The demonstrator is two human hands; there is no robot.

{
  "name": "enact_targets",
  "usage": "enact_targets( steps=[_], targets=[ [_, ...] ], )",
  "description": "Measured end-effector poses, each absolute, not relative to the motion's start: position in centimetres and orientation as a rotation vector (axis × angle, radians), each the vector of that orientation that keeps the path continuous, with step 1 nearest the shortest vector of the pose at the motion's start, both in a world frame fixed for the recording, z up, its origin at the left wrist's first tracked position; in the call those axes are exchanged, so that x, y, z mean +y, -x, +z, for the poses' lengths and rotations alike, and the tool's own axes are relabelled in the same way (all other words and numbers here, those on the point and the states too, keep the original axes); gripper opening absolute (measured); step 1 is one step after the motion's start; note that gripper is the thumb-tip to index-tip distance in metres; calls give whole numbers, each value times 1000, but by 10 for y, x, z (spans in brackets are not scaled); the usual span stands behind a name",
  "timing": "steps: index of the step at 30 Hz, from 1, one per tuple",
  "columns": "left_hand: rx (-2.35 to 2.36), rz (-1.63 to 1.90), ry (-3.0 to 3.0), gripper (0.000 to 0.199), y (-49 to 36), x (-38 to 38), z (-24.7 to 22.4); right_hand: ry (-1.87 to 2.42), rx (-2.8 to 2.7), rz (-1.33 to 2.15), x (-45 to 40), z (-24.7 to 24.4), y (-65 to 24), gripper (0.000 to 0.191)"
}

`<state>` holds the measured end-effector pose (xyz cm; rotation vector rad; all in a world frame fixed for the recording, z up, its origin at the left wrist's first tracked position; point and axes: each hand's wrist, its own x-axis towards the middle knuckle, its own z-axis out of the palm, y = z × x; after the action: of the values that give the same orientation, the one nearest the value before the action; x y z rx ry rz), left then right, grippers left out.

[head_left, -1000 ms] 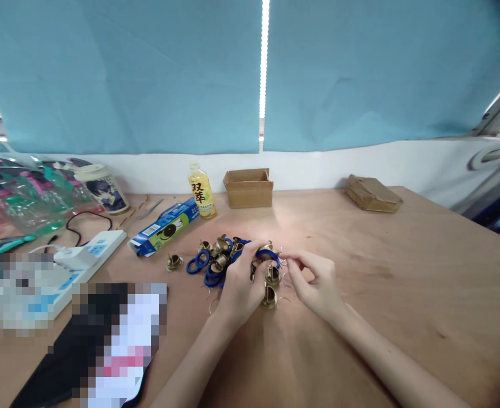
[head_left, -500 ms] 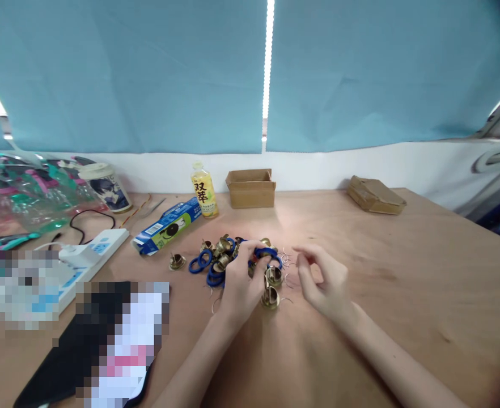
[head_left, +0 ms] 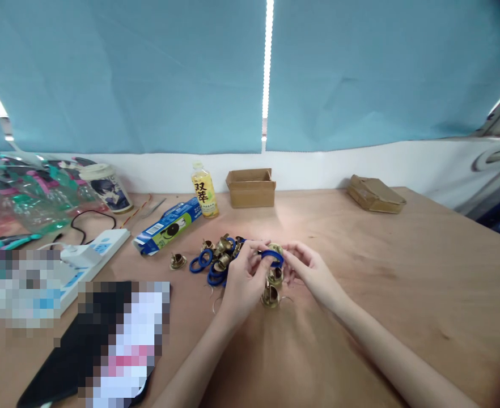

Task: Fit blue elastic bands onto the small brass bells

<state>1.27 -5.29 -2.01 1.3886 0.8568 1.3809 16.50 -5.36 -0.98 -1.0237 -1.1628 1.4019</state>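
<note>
Between finger and thumb, my left hand (head_left: pixel 246 275) grips a blue ring (head_left: pixel 272 259), held level above the pile. My right hand (head_left: pixel 312 272) meets the ring's right edge with thumb and fingertips closed; whether a thin wire is also in them I cannot make out. Brass-coloured cup-shaped metal parts (head_left: pixel 270 296) stand just under the hands. Left of my left hand lies a pile of more such metal parts (head_left: pixel 223 246) and loose blue rings (head_left: pixel 195 264). Thin curved wires (head_left: pixel 287 298) lie beside the nearest metal part. My left hand hides part of the pile.
Behind the pile stand a yellow drink bottle (head_left: pixel 205 192), an open cardboard box (head_left: pixel 252 195) and a blue-green carton (head_left: pixel 169 226). A brown packet (head_left: pixel 375 195) lies back right. To the left are a power strip (head_left: pixel 101 249), a cup (head_left: pixel 107 190), clear plastic bottles (head_left: pixel 33 198) and a dark phone-like device (head_left: pixel 75 340).
My right hand has moved left, from beside the thin wires to the blue ring's right edge. The left hand stays almost in place, still holding the ring.
</note>
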Motion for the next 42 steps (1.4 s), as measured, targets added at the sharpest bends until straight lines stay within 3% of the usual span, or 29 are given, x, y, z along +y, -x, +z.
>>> enact_targets(
  steps=[6, 11, 14, 19, 29, 37, 42],
  targets=[
    [1059, 1430, -1630, 7, -6, -51, -14, 806, -879, 1772, -56, -8, -163, 34],
    [1405, 1611, -1904, 5, 6, -49, -1, 846, -813, 1655, -58, 0, -161, 34],
    [1626, 1741, -1727, 9, 14, -44, 0, 890, -777, 1521, -58, 3, -161, 35],
    [1902, 1602, -1582, 15, 31, -34, -2, 892, -826, 1442, -59, 2, -160, 35],
    [2122, 1686, -1360, 26, 76, -18, 0, 922, -928, 1482, -62, -11, -155, 36],
    [2420, 1207, -1576, 17, 82, -22, 1, 981, -1014, 1424, -62, -13, -152, 39],
    [2335, 962, -1673, 26, 81, -22, -6, 1032, -1235, 1207, -65, -15, -147, 36]
  ],
)
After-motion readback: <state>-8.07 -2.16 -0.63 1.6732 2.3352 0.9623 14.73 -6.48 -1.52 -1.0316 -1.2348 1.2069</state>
